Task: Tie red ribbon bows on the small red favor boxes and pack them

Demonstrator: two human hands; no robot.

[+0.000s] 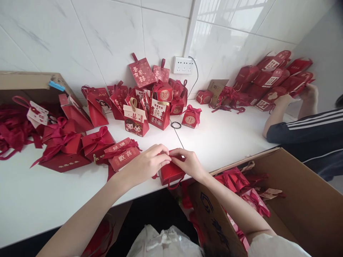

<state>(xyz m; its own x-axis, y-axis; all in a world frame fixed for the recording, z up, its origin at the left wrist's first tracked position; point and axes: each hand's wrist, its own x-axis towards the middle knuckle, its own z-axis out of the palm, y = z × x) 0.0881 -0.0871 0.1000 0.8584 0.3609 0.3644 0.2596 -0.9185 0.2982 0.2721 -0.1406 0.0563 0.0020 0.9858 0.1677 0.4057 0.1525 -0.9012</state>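
Red card forms the small gift box [171, 172] sitting at the near edge of the white tabletop [227, 139], at about 6 o'clock. Both hands meet over its top: the left hand [148, 162] and right hand [189, 163] have fingertips pinched closed on the box's upper flap. More red boxes [139, 125] cluster at 12 o'clock; a cardboard carton [300, 200] stands at 4 o'clock.

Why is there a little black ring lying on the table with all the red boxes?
The black ring, maybe a hair tie, looks out of place: it lies alone on the white table beside a bowed red box, the only black thing there. Both hands, left hand and right hand, hold another red box.
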